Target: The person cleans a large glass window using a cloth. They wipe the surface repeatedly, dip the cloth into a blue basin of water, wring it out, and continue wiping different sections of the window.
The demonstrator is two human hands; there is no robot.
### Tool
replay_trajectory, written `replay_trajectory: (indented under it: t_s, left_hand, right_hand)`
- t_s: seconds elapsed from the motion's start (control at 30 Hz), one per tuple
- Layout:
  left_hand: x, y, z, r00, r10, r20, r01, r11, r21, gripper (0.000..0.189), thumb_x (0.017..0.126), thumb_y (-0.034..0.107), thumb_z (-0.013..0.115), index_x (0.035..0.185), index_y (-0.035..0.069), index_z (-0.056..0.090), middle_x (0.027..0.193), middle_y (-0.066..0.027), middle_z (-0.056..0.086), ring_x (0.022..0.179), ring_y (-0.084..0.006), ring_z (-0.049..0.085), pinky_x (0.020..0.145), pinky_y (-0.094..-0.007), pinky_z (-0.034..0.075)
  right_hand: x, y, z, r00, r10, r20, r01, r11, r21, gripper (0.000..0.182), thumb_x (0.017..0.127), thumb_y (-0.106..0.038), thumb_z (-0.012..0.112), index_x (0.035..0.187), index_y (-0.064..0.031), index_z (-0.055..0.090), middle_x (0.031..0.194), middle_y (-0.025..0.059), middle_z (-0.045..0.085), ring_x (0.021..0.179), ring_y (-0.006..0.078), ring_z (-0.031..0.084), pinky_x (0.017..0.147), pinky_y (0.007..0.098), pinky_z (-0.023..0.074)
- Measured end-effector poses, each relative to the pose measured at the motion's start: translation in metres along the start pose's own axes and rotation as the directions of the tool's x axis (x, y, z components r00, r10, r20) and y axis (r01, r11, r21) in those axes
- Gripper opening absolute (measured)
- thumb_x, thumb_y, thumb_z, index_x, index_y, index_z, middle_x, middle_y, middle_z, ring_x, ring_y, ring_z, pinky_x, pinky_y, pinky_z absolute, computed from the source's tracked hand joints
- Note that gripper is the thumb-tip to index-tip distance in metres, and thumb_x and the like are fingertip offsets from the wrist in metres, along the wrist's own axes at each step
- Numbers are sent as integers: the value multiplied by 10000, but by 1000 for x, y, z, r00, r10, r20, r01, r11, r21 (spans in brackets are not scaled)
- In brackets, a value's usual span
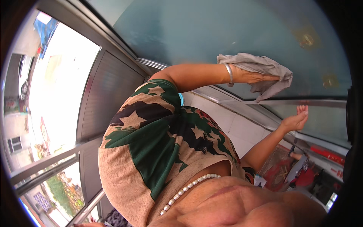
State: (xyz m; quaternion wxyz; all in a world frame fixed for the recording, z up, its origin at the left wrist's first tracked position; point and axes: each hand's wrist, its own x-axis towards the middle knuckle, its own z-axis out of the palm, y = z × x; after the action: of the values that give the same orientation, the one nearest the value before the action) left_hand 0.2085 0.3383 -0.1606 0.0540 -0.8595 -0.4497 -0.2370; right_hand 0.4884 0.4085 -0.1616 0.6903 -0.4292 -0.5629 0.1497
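My left hand (249,76), with a metal bangle at the wrist, presses a crumpled grey cloth (249,60) against a large tinted glass pane (181,31). The cloth wraps over the fingers and hangs past the pane's lower edge. Lower down on the right is my right hand (295,120), its fingers loosely curled and nothing visible in it. It is raised close to the metal rail (320,102) under the pane; whether it touches is unclear.
Beside me on the left stands a metal-framed door (110,82), with a bright yard beyond. Light floor tiles (221,113) lie below. Another person (297,168) is at the lower right near a red patterned rug (272,167). Two metal fittings (307,40) sit on the glass.
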Motion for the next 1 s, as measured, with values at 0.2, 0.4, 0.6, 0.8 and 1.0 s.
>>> replay_trajectory:
  t_s: [0.2, 0.4, 0.6, 0.8, 1.0]
  left_hand:
    - [-133, -69, -6, 938, -330, -112, 335, 941, 38, 339, 962, 404, 544, 1228, 195, 564, 912, -88, 640, 887, -256, 614, 795, -371, 469]
    - [-232, -123, -62, 760, -265, -593, 533, 777, 336, 524, 870, 428, 590, 1258, 85, 506, 1258, -232, 461, 1176, -401, 509, 1034, -463, 382]
    - [-283, -160, -143, 505, -251, -826, 762, 579, 290, 784, 831, 498, 592, 1460, 92, 358, 1504, -342, 171, 1328, -552, 258, 1114, -554, 228]
    - [-347, -224, -182, 344, -351, -871, 921, 307, 240, 744, 934, 332, 437, 1523, -29, 162, 1583, -276, 108, 1469, -452, 43, 1214, -461, 83]
    - [-372, -237, -168, 261, -465, -846, 946, 299, 128, 779, 937, 332, 479, 1536, -7, 114, 1599, -238, 87, 1483, -381, 68, 1223, -405, 51]
  right_hand:
    - [2, 18, 11, 995, 27, -98, -34, 998, -61, 332, 1013, -202, 484, 1155, 89, 556, 1081, 195, 640, 924, 234, 640, 802, 322, 530]
    - [7, 25, 23, 988, -40, -149, 21, 992, -121, 307, 963, -211, 563, 1077, 71, 610, 1014, 153, 677, 824, 206, 638, 711, 308, 511]
    - [10, 21, 30, 983, -34, -178, 4, 986, -168, 292, 952, -219, 584, 1014, 59, 648, 937, 128, 686, 795, 196, 638, 691, 302, 519]
    - [7, 17, 31, 986, -20, -165, -6, 988, -156, 307, 958, -222, 591, 1050, 64, 652, 884, 118, 674, 772, 181, 634, 677, 284, 524]
    - [8, 13, 36, 964, 12, -266, -54, 987, -150, 289, 908, -214, 638, 973, 67, 654, 885, 152, 676, 722, 200, 641, 604, 267, 541]
